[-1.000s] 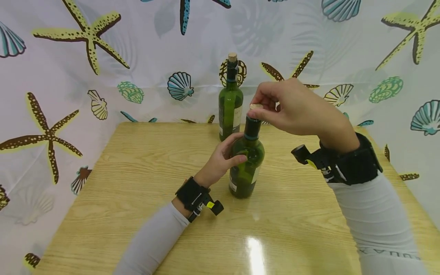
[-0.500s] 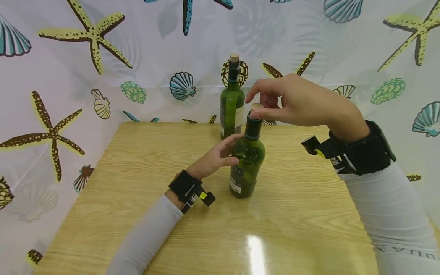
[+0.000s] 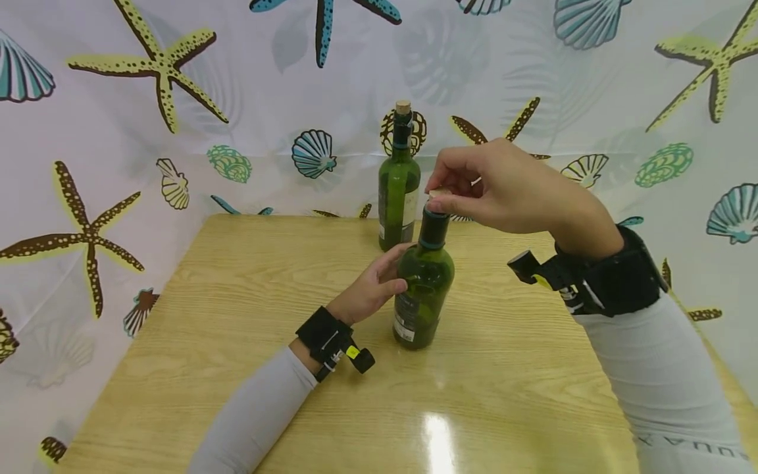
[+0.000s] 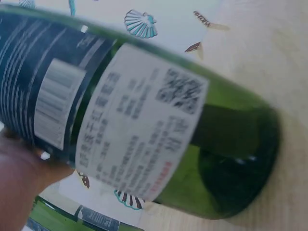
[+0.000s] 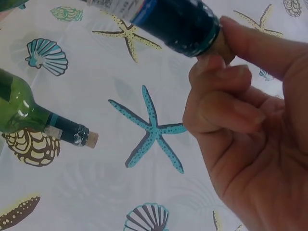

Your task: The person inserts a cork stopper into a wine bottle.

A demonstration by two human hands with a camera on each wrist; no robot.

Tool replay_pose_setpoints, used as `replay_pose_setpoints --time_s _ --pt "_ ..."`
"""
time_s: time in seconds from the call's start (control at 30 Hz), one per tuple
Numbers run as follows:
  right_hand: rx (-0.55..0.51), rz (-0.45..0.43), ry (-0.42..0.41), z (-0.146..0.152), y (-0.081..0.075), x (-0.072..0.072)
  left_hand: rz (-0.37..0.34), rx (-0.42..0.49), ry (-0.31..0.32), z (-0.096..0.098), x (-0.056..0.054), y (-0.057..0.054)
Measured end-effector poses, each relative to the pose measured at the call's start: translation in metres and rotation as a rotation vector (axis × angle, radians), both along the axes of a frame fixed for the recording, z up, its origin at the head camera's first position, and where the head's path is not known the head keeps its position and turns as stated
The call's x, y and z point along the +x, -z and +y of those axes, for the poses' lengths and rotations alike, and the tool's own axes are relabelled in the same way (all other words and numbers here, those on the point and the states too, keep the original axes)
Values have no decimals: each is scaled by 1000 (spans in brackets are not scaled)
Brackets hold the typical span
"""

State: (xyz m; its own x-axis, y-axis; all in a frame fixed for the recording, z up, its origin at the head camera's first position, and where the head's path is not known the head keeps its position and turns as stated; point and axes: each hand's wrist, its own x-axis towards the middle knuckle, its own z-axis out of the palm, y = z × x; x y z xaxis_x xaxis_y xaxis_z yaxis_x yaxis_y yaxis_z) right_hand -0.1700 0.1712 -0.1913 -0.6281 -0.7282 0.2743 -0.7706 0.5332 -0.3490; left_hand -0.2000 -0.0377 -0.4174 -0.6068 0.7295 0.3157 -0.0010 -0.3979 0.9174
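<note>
A green glass wine bottle (image 3: 425,280) stands on the table, slightly tilted in the head view. My left hand (image 3: 368,289) grips its body from the left, the thumb in front and the other fingers partly hidden behind the glass. At the bottle's mouth my right hand (image 3: 503,187) pinches the cork (image 3: 439,194) between thumb and fingers. The right wrist view shows the same cork (image 5: 222,49) in the end of the dark neck, partly covered by fingers. A white back label (image 4: 144,120) with a square code faces the left wrist camera.
A second corked green wine bottle (image 3: 398,191) stands just behind, near the back edge of the wooden table (image 3: 260,263). A white cloth (image 3: 355,66) printed with starfish and shells hangs behind and at both sides.
Half a second ago my right index finger was lifted off the cork; now it is back on it, with the wrist swung left and lower. My left hand has shifted slightly on the bottle.
</note>
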Motion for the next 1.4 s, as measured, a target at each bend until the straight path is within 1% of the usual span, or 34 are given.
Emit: replay_pose_setpoints --time_s 0.13,0.23,0.33,0.4,0.5,0.57,0.63,0.7,0.77,0.83,0.9,0.93,1.0,1.07,1.1,1.17,1.27,1.33,1.4 --pt "1 39 50 -4 0 6 33 -22 -106 0 11 2" --pt "-2 55 90 -7 1 10 44 -23 -169 2 19 3" --pt "-6 73 112 -8 1 13 52 -17 -205 4 23 3" --pt "-16 85 121 -9 2 15 59 -20 -219 5 25 2" --pt "-71 102 141 -8 11 17 80 -35 -225 4 23 1" --pt "-143 118 161 -6 23 18 114 -56 -227 2 22 -1" --pt "-233 117 189 -3 40 20 158 -69 -226 0 22 -4" --pt "-316 94 212 0 59 24 222 -78 -244 -3 23 -9" --pt "-364 47 221 2 78 27 279 -69 -277 -6 25 -16" --pt "-385 -16 220 1 97 31 321 -48 -335 -8 28 -24" --pt "-386 -76 214 -1 112 34 369 -56 -434 -9 32 -31" --pt "-388 -99 212 -2 118 35 381 -68 -485 -8 35 -35" --pt "-395 -129 219 -6 128 38 417 -116 -582 -8 40 -41" --pt "-408 -132 239 -11 135 40 449 -182 -642 -7 45 -46" --pt "-413 -125 251 -12 137 42 454 -211 -657 -6 47 -47" --pt "-420 -111 279 -15 140 44 455 -255 -659 -6 49 -51" --pt "-420 -82 314 -18 143 47 415 -309 -625 -6 50 -55" --pt "-425 -74 322 -19 144 49 382 -345 -598 -6 50 -58" --pt "-423 -63 324 -20 145 50 365 -391 -579 -6 49 -62"
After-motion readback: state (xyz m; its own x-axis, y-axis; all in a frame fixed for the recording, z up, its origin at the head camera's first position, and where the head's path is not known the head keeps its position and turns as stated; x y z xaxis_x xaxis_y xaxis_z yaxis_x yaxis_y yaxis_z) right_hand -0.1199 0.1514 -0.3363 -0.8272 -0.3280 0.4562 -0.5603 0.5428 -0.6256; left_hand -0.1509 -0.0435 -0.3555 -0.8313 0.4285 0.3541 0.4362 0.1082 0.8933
